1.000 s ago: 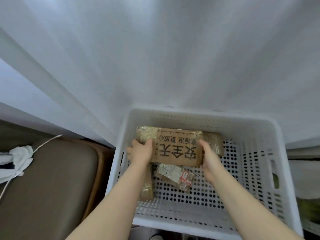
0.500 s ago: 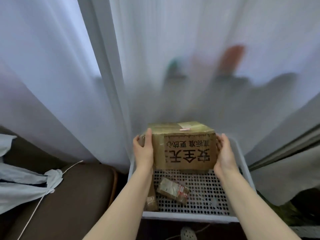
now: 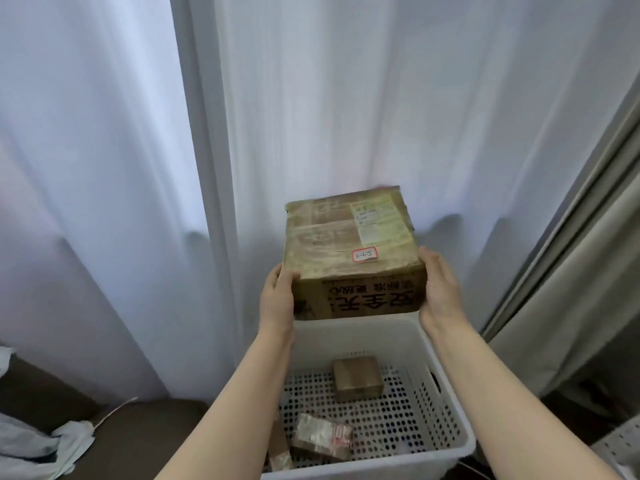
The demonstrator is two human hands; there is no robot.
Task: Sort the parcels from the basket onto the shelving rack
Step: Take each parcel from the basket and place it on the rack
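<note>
The left hand [image 3: 277, 299] and right hand [image 3: 438, 289] clamp opposite sides of the cardboard parcel [image 3: 353, 254]; rigid, tape-slick, probably moderately heavy.

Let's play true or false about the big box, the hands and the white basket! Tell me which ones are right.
1. Both hands hold the big cardboard box. True: the left hand and right hand press its sides.
2. The box rests inside the white basket. False: it is lifted above it.
3. The basket is empty. False: smaller parcels remain, like the brown parcel.
4. A small red-edged sticker sits on the box's top. True.
</note>
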